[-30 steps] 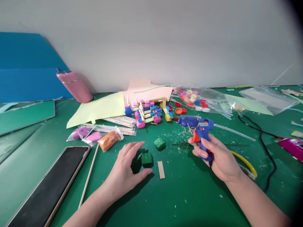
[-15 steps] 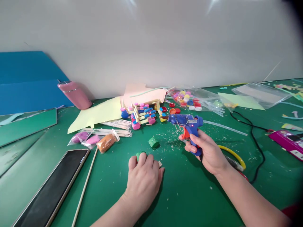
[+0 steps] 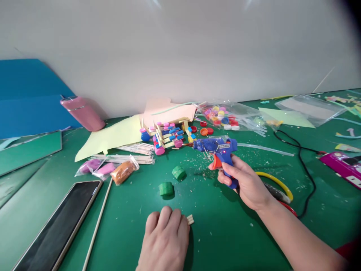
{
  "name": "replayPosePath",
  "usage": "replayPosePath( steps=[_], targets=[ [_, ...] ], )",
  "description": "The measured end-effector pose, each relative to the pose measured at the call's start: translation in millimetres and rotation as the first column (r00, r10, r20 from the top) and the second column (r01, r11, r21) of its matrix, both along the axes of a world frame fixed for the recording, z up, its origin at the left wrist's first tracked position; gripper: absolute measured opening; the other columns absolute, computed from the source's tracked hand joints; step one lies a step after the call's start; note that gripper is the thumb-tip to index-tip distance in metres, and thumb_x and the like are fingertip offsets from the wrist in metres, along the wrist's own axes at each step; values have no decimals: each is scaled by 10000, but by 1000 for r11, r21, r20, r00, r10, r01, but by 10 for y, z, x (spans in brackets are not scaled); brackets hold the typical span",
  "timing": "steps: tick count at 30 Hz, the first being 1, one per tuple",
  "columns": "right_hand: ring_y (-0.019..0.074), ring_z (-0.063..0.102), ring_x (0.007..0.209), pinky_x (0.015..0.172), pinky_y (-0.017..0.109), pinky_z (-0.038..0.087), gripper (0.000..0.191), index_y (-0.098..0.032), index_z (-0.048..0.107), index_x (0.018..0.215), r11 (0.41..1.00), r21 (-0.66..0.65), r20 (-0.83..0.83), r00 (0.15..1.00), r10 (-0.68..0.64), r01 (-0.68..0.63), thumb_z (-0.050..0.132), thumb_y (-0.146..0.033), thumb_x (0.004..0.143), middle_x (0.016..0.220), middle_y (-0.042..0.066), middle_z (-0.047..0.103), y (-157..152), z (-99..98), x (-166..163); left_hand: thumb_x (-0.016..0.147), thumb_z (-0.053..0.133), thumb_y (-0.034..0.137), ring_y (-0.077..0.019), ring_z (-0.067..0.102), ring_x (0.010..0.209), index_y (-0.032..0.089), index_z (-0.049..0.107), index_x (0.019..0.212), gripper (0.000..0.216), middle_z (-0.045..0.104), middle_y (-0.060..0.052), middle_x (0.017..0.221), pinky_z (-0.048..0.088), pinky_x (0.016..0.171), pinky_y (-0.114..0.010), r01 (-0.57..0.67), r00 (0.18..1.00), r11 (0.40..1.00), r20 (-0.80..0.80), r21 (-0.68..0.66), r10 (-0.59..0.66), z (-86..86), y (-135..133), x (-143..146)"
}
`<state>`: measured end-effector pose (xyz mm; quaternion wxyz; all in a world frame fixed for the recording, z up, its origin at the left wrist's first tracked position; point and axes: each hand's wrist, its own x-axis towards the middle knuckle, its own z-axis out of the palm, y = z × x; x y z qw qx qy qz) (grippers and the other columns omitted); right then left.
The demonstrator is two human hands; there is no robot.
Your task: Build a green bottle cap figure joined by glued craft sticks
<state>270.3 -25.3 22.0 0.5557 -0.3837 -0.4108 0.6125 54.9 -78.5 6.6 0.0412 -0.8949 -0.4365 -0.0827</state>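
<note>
A blue hot glue gun (image 3: 216, 145) with an orange trigger is gripped in my right hand (image 3: 246, 180). Its nozzle points left, and a clear glue stick (image 3: 265, 148) extends from its back. My left hand (image 3: 166, 241) is closed low over the table, knuckles up. The ends of some pale wooden sticks (image 3: 190, 219) poke out at its right side; the rest is hidden under the hand. Just beyond the knuckles lies a green ribbed cap piece (image 3: 166, 189), with a second green cap piece (image 3: 178, 172) behind it to the right.
Behind are small stick-and-cap models (image 3: 166, 137), loose caps (image 3: 204, 131) and a bag of caps (image 3: 221, 114). At left lie a phone (image 3: 59, 226), a long wooden rod (image 3: 97, 226) and wrapped clay (image 3: 124, 171). A black cord (image 3: 306, 177) and yellow-handled tool (image 3: 278, 180) lie right.
My left hand has drawn back toward me from the nearer green cap piece, leaving it on the table. The pale sticks moved with the hand. The glue gun stays in my right hand.
</note>
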Motion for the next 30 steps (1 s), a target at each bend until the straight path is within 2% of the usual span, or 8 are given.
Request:
replayPosePath(
  steps=[7, 12, 18, 21, 24, 26, 27, 30],
  targets=[
    [53, 405, 527, 501, 205, 294, 146, -185, 532, 1002, 1000, 2, 5, 1000, 16, -16, 519, -232, 865, 913, 52, 630, 12, -30, 14, 813, 414, 90, -201, 484, 627, 185, 588, 758, 206, 581, -29, 676, 305, 588, -349, 91, 993, 996, -75, -10, -91, -29, -3, -102],
    [45, 436, 533, 512, 189, 332, 147, -198, 535, 1012, 999, -11, -19, 999, 41, -42, 521, -233, 869, 930, 41, 630, 9, -51, -9, 863, 373, 111, -217, 586, 841, 189, 592, 865, 232, 670, -53, 939, 347, 802, -385, 163, 969, 984, 176, 70, -173, -62, -19, -78],
    [98, 605, 671, 620, 217, 447, 181, -209, 556, 1028, 988, -103, -104, 989, 103, -113, 544, -262, 855, 945, 45, 647, -3, -90, -105, 909, 305, 118, -147, 609, 963, 173, 582, 944, 284, 694, -50, 994, 297, 973, -314, 244, 767, 945, 553, 217, -324, -220, -44, 184],
    [187, 642, 858, 753, 308, 471, 182, -215, 564, 1012, 971, -158, -195, 970, 149, -181, 556, -284, 843, 983, 55, 647, -1, -93, -189, 891, 315, 88, -141, 650, 824, 184, 593, 750, 327, 712, -40, 863, 376, 908, -307, 263, 705, 915, 587, 305, -398, -305, -22, 277],
    [189, 647, 867, 759, 317, 475, 163, -222, 565, 1001, 964, -162, -197, 964, 179, -212, 552, -272, 847, 1027, 52, 629, 5, -85, -270, 876, 336, 84, -130, 648, 665, 196, 570, 689, 319, 707, -23, 734, 453, 778, -274, 292, 653, 911, 636, 291, -412, -194, 0, 235],
    [163, 654, 804, 709, 294, 484, 164, -231, 554, 1015, 969, -141, -145, 972, 182, -202, 539, -266, 856, 1042, 48, 615, 2, -77, -295, 871, 402, 174, -130, 637, 605, 201, 580, 752, 216, 695, -24, 690, 479, 674, -237, 312, 622, 947, 737, 74, -262, 5, 32, 132],
    [150, 653, 775, 686, 280, 485, 171, -236, 545, 1029, 975, -120, -103, 979, 175, -187, 534, -265, 861, 1043, 44, 611, -3, -72, -295, 853, 456, 213, -131, 626, 588, 204, 588, 764, 159, 680, -22, 672, 474, 595, -209, 273, 627, 949, 778, -159, -50, 120, 59, 69],
    [107, 626, 701, 647, 237, 471, 186, -245, 523, 1054, 991, -27, 58, 989, 135, -134, 530, -257, 869, 973, 21, 614, -34, -58, -248, 845, 494, 285, -133, 608, 574, 186, 587, 746, 168, 647, -12, 620, 456, 539, -196, 190, 467, 687, 681, -701, 565, 396, 188, -115]
  ],
)
